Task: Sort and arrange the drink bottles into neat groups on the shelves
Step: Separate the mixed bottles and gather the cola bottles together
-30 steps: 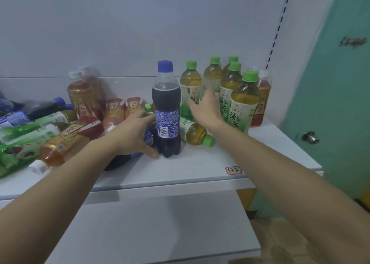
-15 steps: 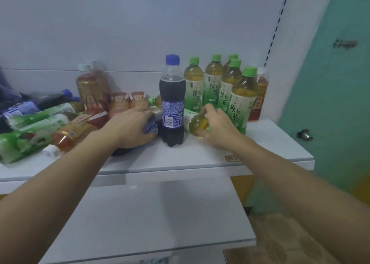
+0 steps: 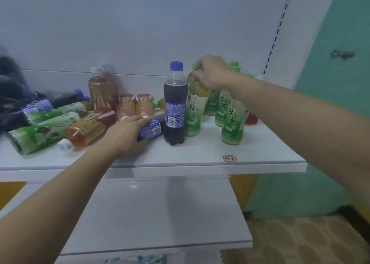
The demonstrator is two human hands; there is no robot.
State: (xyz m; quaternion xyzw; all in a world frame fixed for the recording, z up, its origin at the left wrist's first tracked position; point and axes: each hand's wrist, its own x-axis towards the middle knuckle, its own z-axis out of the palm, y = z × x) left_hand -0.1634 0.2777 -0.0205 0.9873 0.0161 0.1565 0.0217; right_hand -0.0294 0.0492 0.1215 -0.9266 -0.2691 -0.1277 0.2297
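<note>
On the white upper shelf point(image 3: 200, 153) a dark cola bottle point(image 3: 174, 105) with a blue cap stands upright. Just right of it stands a green tea bottle point(image 3: 195, 107), and my right hand point(image 3: 212, 71) grips its neck and cap from above. Several more green tea bottles point(image 3: 232, 119) stand in a group to its right. My left hand point(image 3: 126, 137) rests on a lying cola bottle point(image 3: 151, 128) with a blue label, fingers curled over it. To the left lies a jumble of red tea bottles point(image 3: 88, 129) and green bottles point(image 3: 40, 133).
Two red tea bottles point(image 3: 102, 89) stand at the back wall. A red-liquid bottle point(image 3: 251, 118) shows behind the green tea group. A lower white shelf point(image 3: 160, 213) juts out beneath. A small red label point(image 3: 229, 158) sticks near the upper shelf's front edge. The teal wall point(image 3: 330, 83) is at right.
My right hand picked the lying green tea bottle off the shelf and stood it upright beside the cola bottle. My left hand stayed on the lying cola bottle.
</note>
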